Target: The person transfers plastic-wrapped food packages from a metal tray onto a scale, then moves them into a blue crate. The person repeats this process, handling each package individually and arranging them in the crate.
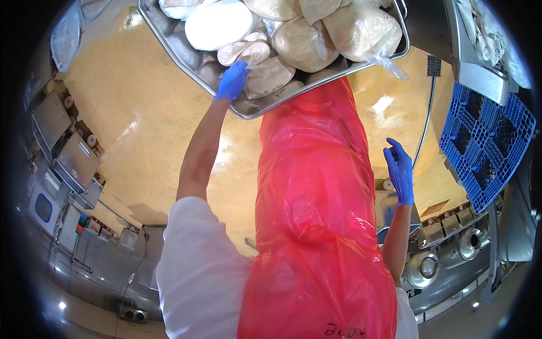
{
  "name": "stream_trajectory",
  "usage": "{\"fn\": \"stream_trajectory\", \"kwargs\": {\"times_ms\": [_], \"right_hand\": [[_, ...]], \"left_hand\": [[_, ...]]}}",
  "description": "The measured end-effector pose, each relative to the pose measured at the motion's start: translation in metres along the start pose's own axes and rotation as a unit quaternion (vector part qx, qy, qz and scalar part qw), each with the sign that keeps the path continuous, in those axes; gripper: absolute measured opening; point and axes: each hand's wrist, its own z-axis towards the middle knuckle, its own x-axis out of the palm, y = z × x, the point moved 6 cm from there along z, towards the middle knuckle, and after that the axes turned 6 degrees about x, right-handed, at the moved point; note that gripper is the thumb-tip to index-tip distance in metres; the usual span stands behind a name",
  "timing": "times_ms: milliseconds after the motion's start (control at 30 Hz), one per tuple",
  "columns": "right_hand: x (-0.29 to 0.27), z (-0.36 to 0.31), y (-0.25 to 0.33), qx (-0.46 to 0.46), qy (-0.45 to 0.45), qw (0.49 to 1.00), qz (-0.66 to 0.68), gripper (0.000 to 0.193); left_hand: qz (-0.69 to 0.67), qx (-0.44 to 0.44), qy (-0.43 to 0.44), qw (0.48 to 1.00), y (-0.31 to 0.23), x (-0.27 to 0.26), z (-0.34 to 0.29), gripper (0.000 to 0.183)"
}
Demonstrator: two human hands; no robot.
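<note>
My left hand (232, 81), in a blue glove, reaches over the near-left rim of a metal tub (248, 113). Its fingers are closed at the gathered end of a small clear plastic bag of beige powder (270, 78). Another small bag (244, 52) of the beige stuff lies just beyond the fingertips. Farther in are a white-filled bag (220, 25) and large bags of beige powder (305, 44). My right hand (400, 172), also blue-gloved, is held out at the right with fingers apart, holding nothing.
Red plastic sheeting (316, 186) covers my front, reaching up to the tub. At the right are a blue plastic pallet (488, 144) and a steel unit (480, 79) with clear bags on it. Wheeled equipment (76, 161) lines the left side of the yellowish floor (152, 141).
</note>
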Motion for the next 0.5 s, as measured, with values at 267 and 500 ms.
{"fn": "stream_trajectory", "kwargs": {"times_ms": [267,500], "right_hand": [[0.014,-0.001,0.016,-0.045,0.015,0.999,-0.003,0.033],[0.004,-0.023,0.044,-0.059,0.007,0.998,0.014,0.032]], "left_hand": [[-0.086,0.092,-0.155,0.98,-0.161,-0.165,0.036,0.016],[-0.211,0.05,-0.179,0.96,-0.241,-0.218,0.129,0.027]]}}
